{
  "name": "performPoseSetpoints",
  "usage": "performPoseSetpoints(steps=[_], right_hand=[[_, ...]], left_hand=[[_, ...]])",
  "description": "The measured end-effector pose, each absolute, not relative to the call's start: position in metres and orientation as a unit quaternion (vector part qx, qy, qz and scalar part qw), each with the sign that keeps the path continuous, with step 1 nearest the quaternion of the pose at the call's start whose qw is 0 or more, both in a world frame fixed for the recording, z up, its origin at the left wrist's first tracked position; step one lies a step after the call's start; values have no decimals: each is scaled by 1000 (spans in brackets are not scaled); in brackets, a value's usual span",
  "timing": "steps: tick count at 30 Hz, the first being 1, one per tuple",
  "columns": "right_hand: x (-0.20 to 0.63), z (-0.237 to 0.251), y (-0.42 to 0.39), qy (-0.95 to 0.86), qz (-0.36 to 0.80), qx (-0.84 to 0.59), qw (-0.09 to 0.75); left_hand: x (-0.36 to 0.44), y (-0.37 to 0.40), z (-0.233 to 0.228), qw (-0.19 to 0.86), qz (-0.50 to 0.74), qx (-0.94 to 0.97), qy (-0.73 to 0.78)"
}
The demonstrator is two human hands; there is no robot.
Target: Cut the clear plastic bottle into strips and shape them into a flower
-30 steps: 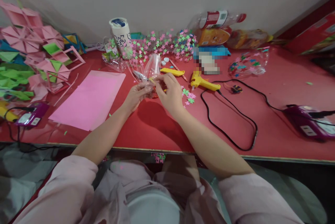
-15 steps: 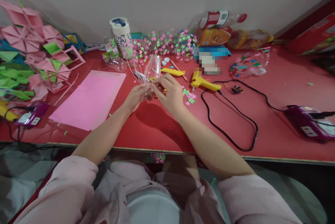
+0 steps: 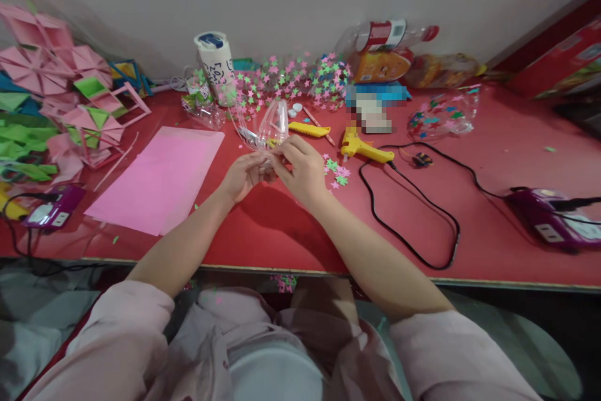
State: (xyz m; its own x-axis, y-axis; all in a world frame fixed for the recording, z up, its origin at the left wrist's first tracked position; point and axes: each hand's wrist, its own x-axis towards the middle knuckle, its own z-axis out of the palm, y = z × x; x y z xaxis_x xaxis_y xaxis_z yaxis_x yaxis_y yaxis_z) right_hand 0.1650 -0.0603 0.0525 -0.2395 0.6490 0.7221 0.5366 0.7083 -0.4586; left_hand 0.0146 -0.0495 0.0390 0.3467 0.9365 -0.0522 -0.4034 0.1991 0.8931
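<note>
Both hands meet over the middle of the table, fingers closed around a clear plastic piece cut into long curling strips. My left hand pinches its near end from the left. From the right, the thumb and fingers of my right hand press on the same end. The fingers hide most of the gripped part. Just beyond them lies a yellow utility knife, with a pink pencil-like stick behind it. Loose pink and green paper stars lie beside my right hand.
A yellow glue gun lies to the right, its black cord looping towards a purple power strip. Pink paper sheets lie left. Behind stand a white patterned cup and star-covered clear plastic; folded paper models fill the left end.
The fingers of my right hand have dipped slightly and closed in towards my left hand. The plastic strips stay in nearly the same spot. The whole view has shifted a little.
</note>
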Motion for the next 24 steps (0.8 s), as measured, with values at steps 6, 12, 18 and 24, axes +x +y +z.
performPoseSetpoints(steps=[6, 12, 18, 24], right_hand=[[163, 47, -59, -785, 36, -374, 492], [161, 45, -57, -799, 29, -394, 454], [162, 46, -56, -792, 37, -388, 470], [163, 47, -59, -777, 26, -371, 508]], left_hand=[[16, -50, 44, 701, 496, 388, 335], [16, -50, 40, 696, 498, 388, 342], [16, -48, 40, 688, 503, 392, 346], [14, -44, 37, 688, 510, 394, 334]])
